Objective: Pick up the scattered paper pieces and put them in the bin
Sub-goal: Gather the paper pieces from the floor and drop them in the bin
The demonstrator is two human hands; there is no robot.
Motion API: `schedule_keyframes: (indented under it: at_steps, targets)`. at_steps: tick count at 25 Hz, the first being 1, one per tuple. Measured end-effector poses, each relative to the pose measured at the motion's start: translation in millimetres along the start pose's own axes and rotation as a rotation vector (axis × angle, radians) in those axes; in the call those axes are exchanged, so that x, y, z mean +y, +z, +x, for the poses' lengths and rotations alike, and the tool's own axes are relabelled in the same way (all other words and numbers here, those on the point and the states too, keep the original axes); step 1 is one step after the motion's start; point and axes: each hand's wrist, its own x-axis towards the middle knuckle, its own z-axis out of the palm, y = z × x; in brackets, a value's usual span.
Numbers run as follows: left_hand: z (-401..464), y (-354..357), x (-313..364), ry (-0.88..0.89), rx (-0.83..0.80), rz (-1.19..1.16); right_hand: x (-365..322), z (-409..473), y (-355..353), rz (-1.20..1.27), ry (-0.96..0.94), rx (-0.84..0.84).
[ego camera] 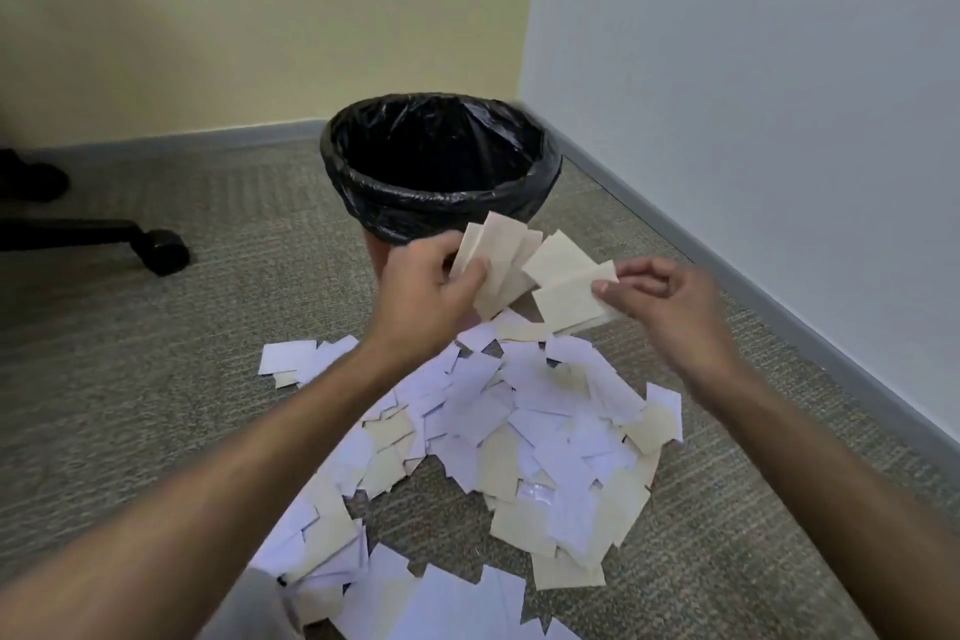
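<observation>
Task looks barely begun: left hand (431, 283) pinches a tan fan of papers (498, 257), right hand (660, 301) pinches more, both held just near of bin (441, 203) w/ big pile (498, 442) left on carpet (156, 379).

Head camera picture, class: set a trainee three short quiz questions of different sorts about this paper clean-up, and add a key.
1. True or false: the bin has a black liner.
2. Which hand holds beige paper pieces? A) left hand only B) right hand only C) both
3. Fill in: most paper pieces lie on the ____, in front of the bin.

Key: 1 true. 2 C: the left hand grips a fanned bunch; the right hand's fingers pinch another piece. 3 carpet.
</observation>
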Motion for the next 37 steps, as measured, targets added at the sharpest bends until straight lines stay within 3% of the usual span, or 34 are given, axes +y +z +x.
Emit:
schedule_keyframes:
  at_steps: [3,8,14,16,20,22,29,33,37]
  targets:
    - [58,-28,15,0.078,0.152,0.105,-48,41,18,-0.032,-0.213,0.057]
    - [125,-49,14,0.031,0.322,0.286,-94,102,60,-0.231,-0.468,0.155]
    - [142,-45,-14,-0.129,0.237,0.337,-71,125,90,-0.261,-0.368,0.029]
    - [126,-44,-13,-0.068,0.294,0.359,-53,109,81,-0.248,-0.360,0.059]
    - [57,-40,-11,0.097,0.373,0.166,-6,53,51,-0.234,-0.375,0.063]
    - [13,-30,-19,0.059,0.270,0.140,24,20,40,-0.293,-0.318,-0.008]
    - [-131,1,-71,-0.220,-0.343,0.131,129,-110,21,-0.453,-0.006,-0.287]
    - [-167,12,-88,-0.179,-0.764,0.336,164,-157,15,-0.625,0.092,-0.391]
    - [-194,43,-96,-0.032,-0.995,0.570,177,-185,16,-0.884,0.124,-0.542]
